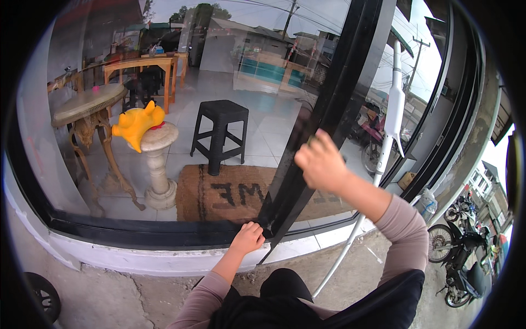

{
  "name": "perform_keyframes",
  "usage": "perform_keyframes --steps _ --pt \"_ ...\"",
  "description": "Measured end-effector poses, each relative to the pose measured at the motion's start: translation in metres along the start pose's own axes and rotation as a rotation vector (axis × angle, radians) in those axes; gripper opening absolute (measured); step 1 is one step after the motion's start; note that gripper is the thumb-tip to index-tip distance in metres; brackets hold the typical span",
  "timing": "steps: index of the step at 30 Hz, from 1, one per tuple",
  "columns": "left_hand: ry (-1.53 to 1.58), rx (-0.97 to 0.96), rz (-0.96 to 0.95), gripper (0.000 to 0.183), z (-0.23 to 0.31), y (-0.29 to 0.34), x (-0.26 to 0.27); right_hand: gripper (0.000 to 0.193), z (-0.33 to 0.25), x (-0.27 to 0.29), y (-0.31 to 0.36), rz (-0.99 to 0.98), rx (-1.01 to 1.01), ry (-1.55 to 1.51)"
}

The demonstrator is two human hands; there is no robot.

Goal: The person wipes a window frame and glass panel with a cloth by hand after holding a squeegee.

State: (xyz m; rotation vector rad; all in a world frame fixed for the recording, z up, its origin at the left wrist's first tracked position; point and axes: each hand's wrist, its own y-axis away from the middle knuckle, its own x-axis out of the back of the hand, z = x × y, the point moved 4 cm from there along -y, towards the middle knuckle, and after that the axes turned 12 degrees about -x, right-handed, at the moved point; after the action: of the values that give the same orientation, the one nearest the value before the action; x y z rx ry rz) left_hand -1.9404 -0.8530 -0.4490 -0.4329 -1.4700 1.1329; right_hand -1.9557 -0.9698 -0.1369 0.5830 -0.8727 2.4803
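A large glass pane (pixel 263 123) in a black window frame (pixel 148 237) stands in front of me. My left hand (pixel 248 238) rests low on the frame's bottom rail, close to the corner, its fingers curled together over the edge. Higher up and to the right, my right hand (pixel 320 162) is raised at the dark upright post (pixel 335 88), fingers closed and slightly blurred. Whatever it holds, if anything, is hidden by the fingers. A white pole (pixel 395 104) with a thicker upper section leans on the right, beyond my right forearm.
Behind the glass are a black stool (pixel 219 129), a brown doormat (pixel 224 192), a yellow plush-like object (pixel 139 123) on a stone pedestal (pixel 160 175), and a round-topped table (pixel 87 104). Motorcycles (pixel 463 257) stand outside at right. A wheel (pixel 44 296) shows at lower left.
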Motion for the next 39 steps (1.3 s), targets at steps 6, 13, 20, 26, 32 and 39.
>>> perform_keyframes --steps 6,13,20,26,32,39 --pt "0.023 -0.029 0.043 0.008 0.002 -0.003 -0.006 0.026 0.002 -0.003 0.007 -0.076 0.166 -0.124" --pt "0.018 -0.041 0.059 0.01 0.006 -0.004 -0.004 0.024 0.117 0.081 -0.066 0.478 -0.102 0.057" --pt "0.004 -0.024 0.06 0.008 0.001 -0.003 0.001 0.025 0.034 0.017 -0.021 0.215 0.094 -0.121" --pt "0.028 -0.015 0.034 0.008 0.005 -0.01 -0.007 0.024 -0.051 -0.056 0.051 0.055 0.299 -0.326" --pt "0.157 0.067 -0.089 0.01 -0.005 -0.008 -0.002 0.02 -0.046 -0.057 0.046 0.022 0.376 -0.412" --pt "0.539 0.176 -0.232 0.006 0.038 -0.115 0.063 0.01 0.072 0.033 -0.023 0.136 0.328 -0.434"
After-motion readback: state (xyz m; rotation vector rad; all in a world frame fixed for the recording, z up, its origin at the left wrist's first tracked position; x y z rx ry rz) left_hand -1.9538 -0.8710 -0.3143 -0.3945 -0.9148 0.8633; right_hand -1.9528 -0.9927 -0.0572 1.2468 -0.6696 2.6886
